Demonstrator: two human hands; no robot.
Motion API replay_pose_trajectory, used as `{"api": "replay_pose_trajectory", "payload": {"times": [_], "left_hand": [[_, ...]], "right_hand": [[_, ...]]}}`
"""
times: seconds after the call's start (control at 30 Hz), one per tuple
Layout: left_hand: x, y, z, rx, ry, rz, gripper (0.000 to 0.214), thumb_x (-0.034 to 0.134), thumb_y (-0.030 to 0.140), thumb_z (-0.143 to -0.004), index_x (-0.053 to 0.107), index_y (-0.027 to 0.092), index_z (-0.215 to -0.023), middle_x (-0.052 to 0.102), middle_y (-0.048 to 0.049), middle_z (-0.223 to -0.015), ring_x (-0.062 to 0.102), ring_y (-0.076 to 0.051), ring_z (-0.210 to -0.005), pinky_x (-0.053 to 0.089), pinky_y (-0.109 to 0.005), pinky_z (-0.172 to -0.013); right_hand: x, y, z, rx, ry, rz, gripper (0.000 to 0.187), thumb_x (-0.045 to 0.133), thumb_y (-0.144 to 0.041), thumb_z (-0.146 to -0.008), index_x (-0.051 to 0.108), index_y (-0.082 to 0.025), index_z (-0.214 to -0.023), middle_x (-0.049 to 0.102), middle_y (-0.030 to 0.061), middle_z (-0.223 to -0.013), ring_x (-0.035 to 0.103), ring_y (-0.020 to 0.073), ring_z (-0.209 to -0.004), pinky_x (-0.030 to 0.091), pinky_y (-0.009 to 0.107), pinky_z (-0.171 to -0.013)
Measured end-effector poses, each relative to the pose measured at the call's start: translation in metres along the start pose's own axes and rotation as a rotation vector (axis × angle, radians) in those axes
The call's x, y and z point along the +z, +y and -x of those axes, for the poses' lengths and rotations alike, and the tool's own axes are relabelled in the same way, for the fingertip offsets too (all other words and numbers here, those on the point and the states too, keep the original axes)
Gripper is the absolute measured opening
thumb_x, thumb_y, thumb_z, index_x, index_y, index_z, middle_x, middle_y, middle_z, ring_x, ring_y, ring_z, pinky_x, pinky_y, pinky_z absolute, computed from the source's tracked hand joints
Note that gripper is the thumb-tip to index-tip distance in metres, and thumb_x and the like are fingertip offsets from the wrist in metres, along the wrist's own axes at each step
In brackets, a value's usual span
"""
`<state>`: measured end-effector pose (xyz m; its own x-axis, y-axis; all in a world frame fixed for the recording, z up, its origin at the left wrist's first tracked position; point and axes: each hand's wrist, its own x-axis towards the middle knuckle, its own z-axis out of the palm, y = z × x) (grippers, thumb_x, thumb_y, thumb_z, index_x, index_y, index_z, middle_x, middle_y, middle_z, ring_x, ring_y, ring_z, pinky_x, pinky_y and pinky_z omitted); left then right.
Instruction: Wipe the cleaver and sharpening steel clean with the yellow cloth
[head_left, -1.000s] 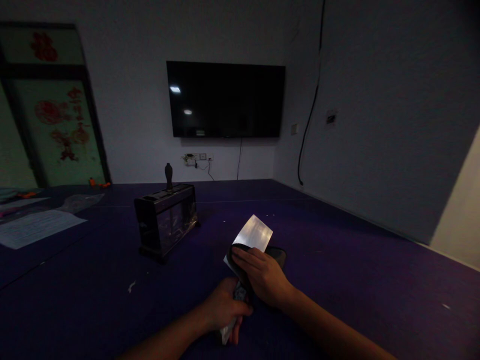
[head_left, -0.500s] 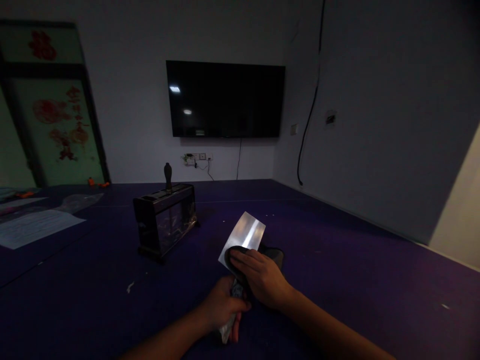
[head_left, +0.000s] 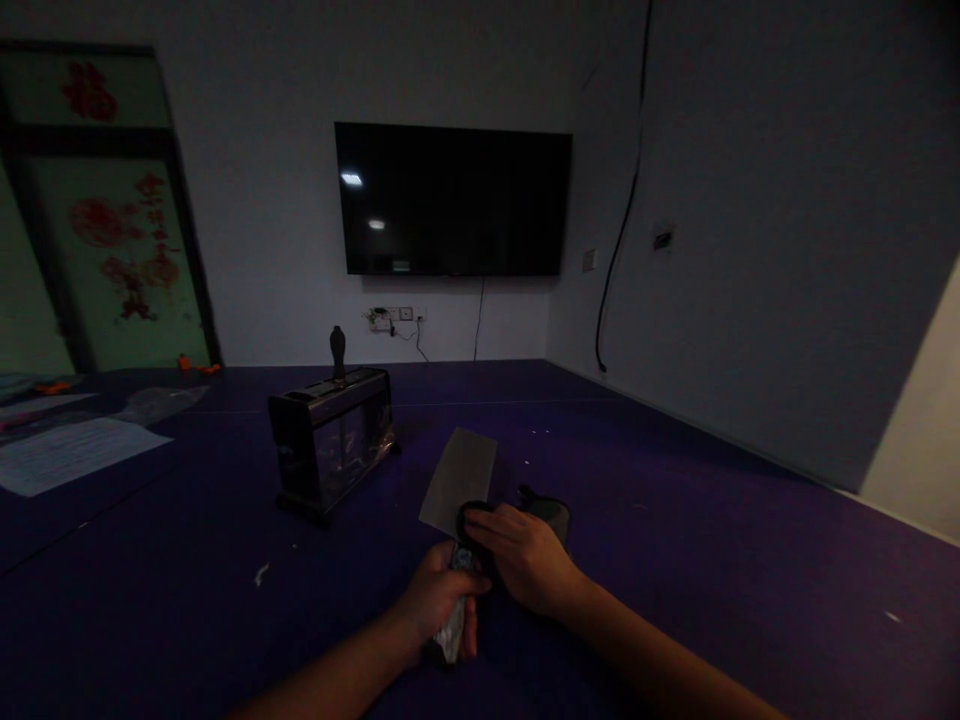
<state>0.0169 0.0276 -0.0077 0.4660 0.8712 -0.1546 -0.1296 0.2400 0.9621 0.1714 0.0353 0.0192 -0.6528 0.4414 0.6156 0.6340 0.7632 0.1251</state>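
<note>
My left hand is closed around the handle of a cleaver, which looks wrapped in something pale and crinkled. The broad, dull-grey blade points up and away from me. Against the lower right of the blade, near the handle, my right hand presses a dark cloth under its fingers. Just beyond that hand lies a dark grey, soft-looking item; whether it joins the cloth is hidden.
On the purple tabletop, a black knife block with clear sides stands left of the cleaver, one dark handle sticking up. Paper sheets and clear plastic lie farther left. A television hangs behind.
The cleaver has turned a little leftward and its blade no longer catches the bright glare. My right hand with the cloth has shifted slightly down the blade toward the handle.
</note>
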Motion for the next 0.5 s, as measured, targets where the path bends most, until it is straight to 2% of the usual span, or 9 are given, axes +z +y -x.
{"api": "replay_pose_trajectory", "payload": {"times": [0.3,0.5], "left_hand": [[-0.0009,-0.0015,-0.0002,-0.021,-0.032,-0.031,0.023,0.058,0.025,-0.055,0.044,0.016,-0.071,0.045,0.0061,-0.036,0.047,-0.016,-0.026,0.032,-0.02,-0.025],[-0.0004,-0.0057,-0.0033,-0.06,-0.132,-0.15,0.015,0.056,0.021,-0.055,0.044,0.014,-0.049,0.043,0.0022,-0.032,0.046,-0.013,-0.027,0.032,-0.019,-0.028]], "right_hand": [[-0.0027,-0.0036,-0.0015,-0.077,0.043,-0.037,0.036,0.036,-0.007,-0.078,0.058,-0.013,-0.106,0.06,0.0092,-0.111,0.056,0.0177,-0.085,0.049,0.03,-0.07],[-0.0028,-0.0059,-0.0018,-0.08,0.012,0.014,0.039,0.037,-0.008,-0.078,0.056,-0.012,-0.111,0.058,0.0104,-0.114,0.056,0.0189,-0.09,0.049,0.032,-0.074]]}}
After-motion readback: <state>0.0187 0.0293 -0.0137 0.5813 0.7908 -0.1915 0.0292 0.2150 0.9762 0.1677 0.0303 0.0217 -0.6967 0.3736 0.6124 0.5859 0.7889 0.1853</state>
